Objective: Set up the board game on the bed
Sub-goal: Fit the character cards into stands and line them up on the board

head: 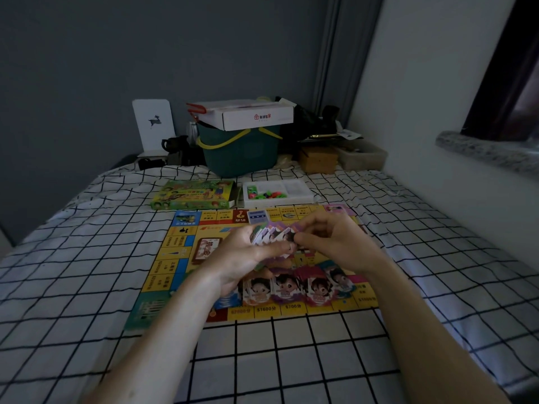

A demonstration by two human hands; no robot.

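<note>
Purple-edged play-money notes point(269, 237) are fanned in the left hand point(248, 258), which grips them above the game board point(175, 258) lying flat on the checked bedsheet point(291, 360). Right hand point(335, 243) pinches one note at the fan's edge. Four note stacks point(294, 287) lie in a row on the board's near side.

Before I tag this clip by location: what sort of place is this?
Probably a bedroom: a bed with a checked sheet, a curtain in the corner, and household clutter like a green basket by the wall.

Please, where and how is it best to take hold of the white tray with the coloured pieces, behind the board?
Probably grip the white tray by its two short end walls, reaching over the board from the near side. It lies flat and open-topped, so keeping it level should keep the coloured pieces inside.
</note>
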